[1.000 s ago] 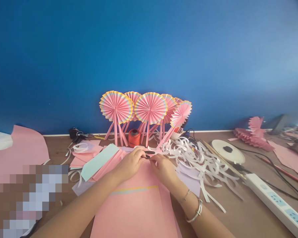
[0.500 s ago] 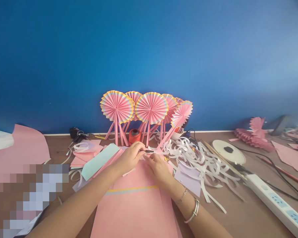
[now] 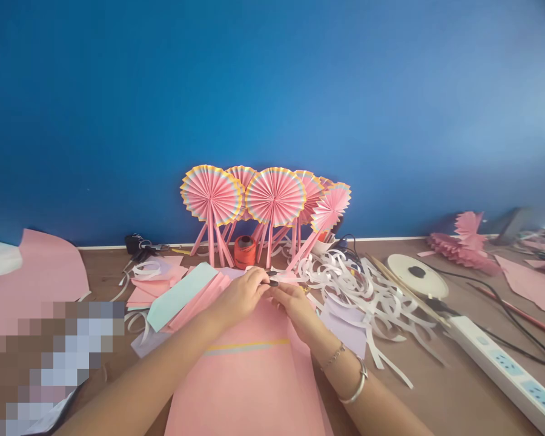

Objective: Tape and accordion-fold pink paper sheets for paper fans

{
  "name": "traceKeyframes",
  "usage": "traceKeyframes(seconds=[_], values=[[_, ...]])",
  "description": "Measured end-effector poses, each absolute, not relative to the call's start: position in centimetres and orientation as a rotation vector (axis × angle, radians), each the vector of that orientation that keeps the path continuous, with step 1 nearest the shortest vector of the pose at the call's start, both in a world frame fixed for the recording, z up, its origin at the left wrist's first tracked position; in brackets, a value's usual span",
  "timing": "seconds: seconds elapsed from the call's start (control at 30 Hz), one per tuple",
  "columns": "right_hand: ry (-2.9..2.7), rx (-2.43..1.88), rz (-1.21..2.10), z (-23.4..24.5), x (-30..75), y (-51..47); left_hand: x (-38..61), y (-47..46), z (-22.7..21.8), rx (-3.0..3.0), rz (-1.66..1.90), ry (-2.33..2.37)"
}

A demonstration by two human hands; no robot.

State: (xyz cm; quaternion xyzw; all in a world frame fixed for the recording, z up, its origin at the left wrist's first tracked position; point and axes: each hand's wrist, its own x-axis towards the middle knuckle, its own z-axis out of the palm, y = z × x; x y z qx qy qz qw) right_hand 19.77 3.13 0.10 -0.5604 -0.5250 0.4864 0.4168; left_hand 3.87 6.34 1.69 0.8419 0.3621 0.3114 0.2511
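Note:
My left hand (image 3: pixel 243 293) and my right hand (image 3: pixel 295 306) meet over the far end of a large pink paper sheet (image 3: pixel 245 387). Fingers of both hands are closed in a pinch, tips touching or nearly so. A small dark object (image 3: pixel 273 283) shows at the fingertips; its kind is too small to tell. Across the sheet, below the hands, runs a yellow and light-blue stripe (image 3: pixel 249 346). Just beyond the hands stands an orange-red spool of cord (image 3: pixel 245 251), with pleated pink paper fans (image 3: pixel 275 197) on pink legs behind it.
Curled white paper strips (image 3: pixel 358 278) heap up on the right, beside a lilac sheet (image 3: pixel 343 327). Farther right lie a round white lid (image 3: pixel 415 275), a power strip (image 3: pixel 504 369) and black cable. Pink and mint folded papers (image 3: pixel 181 297) lie left. A blue wall (image 3: pixel 272 79) rises behind.
My hands have drawn closer together at the fingertips. The dark object, seen as a longer thin piece before, now shows only as a short bit. The view has shifted slightly.

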Motion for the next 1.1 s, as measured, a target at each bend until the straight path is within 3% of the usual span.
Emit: traceKeyframes(seconds=[0.5,0.7,1.1], values=[[-1.128,-1.459,1.247,-0.8,20.9,3.7,4.9,5.9,0.0,2.451,0.864,1.008],[-1.173,-1.517,1.234,0.9,23.9,4.7,3.7,5.2,-0.3,2.43,0.835,0.918],[-1.473,-1.479,1.271,3.5,23.0,3.3,5.3,5.2,0.8,1.877,1.009,1.183]])
